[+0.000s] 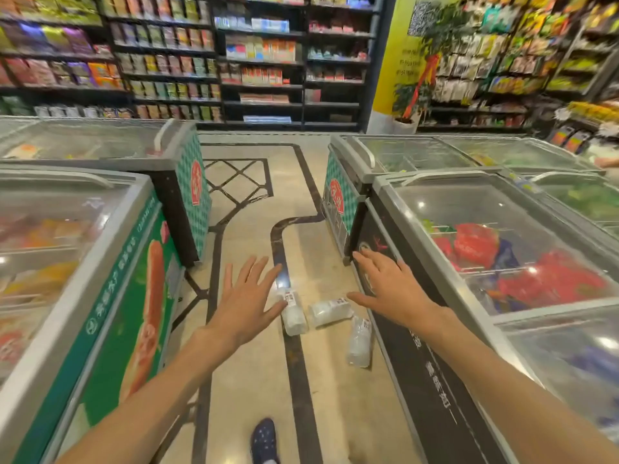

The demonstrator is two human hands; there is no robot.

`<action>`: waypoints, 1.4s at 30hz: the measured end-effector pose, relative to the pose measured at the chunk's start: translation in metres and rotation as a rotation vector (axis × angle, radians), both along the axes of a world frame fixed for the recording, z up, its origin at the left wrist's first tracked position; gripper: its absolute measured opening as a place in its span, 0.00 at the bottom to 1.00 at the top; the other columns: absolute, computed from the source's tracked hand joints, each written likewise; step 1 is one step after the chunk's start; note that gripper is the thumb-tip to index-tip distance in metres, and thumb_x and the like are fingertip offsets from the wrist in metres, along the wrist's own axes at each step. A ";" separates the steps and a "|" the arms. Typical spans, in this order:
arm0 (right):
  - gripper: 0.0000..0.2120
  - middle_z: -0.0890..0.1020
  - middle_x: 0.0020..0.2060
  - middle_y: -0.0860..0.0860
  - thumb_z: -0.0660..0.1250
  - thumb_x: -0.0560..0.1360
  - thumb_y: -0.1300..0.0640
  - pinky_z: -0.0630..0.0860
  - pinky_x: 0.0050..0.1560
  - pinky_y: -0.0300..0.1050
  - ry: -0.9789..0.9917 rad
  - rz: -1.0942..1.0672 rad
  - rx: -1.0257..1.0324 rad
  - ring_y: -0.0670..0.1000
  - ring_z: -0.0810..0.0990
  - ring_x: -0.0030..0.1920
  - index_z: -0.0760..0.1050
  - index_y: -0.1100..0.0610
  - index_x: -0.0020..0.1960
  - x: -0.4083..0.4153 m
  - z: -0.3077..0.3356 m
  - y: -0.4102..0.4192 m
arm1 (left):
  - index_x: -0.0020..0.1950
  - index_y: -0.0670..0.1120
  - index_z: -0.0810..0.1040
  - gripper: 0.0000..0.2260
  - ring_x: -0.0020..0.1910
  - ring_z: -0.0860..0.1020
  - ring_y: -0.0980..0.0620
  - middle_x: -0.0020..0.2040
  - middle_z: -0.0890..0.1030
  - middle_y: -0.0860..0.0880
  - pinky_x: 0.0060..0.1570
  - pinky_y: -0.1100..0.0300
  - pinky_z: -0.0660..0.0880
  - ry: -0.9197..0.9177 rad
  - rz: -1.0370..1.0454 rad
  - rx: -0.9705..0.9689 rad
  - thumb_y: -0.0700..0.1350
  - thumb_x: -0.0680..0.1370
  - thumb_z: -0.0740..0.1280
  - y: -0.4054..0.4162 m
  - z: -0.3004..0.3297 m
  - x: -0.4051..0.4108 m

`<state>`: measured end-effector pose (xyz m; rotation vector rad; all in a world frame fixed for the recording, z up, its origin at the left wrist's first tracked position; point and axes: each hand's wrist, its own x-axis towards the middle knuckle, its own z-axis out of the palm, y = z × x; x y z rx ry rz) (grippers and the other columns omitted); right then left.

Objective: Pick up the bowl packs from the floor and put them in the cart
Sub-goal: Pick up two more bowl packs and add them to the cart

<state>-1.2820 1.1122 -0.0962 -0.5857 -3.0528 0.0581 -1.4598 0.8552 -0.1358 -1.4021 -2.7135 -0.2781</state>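
Both hands out in front, palms down, fingers spread, holding nothing: left hand, right hand. No grip made yet.

Three bowl packs on the floor in the aisle between the chest freezers:
- left bowl pack, lying along the dark floor stripe, partly hidden by the left fingers in this view
- middle bowl pack, lying crosswise, just beside the left one
- right bowl pack, close against the base of the black-sided freezer

Hands look to be above the packs, not touching; height can't be judged from this view. Cart isn't in frame.

Step in hand, as I read it: the reach down for the first pick.

How to do it well:
- Left hand takes the left pack, right hand the middle one, both across the short width.
- The wrap looks like thin, slippery clear film: close round the stack inside, don't pinch the film.
- Right pack last. Little room on the freezer side, so come from the open side or slide it out first.
- Watch the blue dotted shoe when stepping in.
- Find the cart before lifting.
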 end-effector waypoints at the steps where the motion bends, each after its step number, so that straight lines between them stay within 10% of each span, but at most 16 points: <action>1: 0.44 0.60 0.82 0.49 0.53 0.75 0.25 0.59 0.78 0.65 -0.007 -0.020 0.011 0.53 0.58 0.81 0.50 0.46 0.83 -0.025 -0.009 0.020 | 0.83 0.55 0.53 0.33 0.83 0.48 0.45 0.84 0.53 0.48 0.77 0.37 0.40 -0.001 0.001 0.008 0.67 0.82 0.54 0.018 -0.008 -0.026; 9: 0.42 0.61 0.81 0.52 0.60 0.78 0.30 0.58 0.77 0.65 -0.028 -0.183 -0.007 0.54 0.59 0.80 0.53 0.49 0.84 -0.191 -0.029 0.141 | 0.83 0.54 0.51 0.35 0.82 0.49 0.42 0.84 0.52 0.45 0.78 0.35 0.44 -0.068 -0.036 -0.053 0.66 0.81 0.57 0.172 -0.033 -0.207; 17: 0.48 0.62 0.80 0.54 0.40 0.72 0.25 0.62 0.76 0.64 -0.109 -0.197 -0.034 0.56 0.60 0.80 0.51 0.51 0.84 -0.296 -0.100 0.254 | 0.84 0.53 0.49 0.35 0.82 0.48 0.40 0.83 0.52 0.44 0.77 0.34 0.48 -0.088 -0.093 -0.208 0.66 0.81 0.56 0.308 -0.101 -0.334; 25: 0.41 0.73 0.73 0.58 0.61 0.77 0.31 0.70 0.69 0.62 -0.162 -0.281 -0.196 0.60 0.72 0.73 0.60 0.54 0.81 -0.405 -0.203 0.382 | 0.84 0.54 0.48 0.36 0.82 0.47 0.40 0.84 0.50 0.44 0.77 0.35 0.49 -0.195 0.024 -0.328 0.68 0.81 0.54 0.431 -0.211 -0.443; 42: 0.36 0.74 0.66 0.57 0.60 0.76 0.29 0.76 0.58 0.63 -0.341 -0.573 -0.567 0.64 0.76 0.63 0.64 0.52 0.75 -0.514 -0.612 0.440 | 0.81 0.51 0.32 0.54 0.81 0.48 0.38 0.83 0.40 0.43 0.74 0.34 0.60 -0.783 0.658 -0.579 0.73 0.73 0.64 0.504 -0.695 -0.486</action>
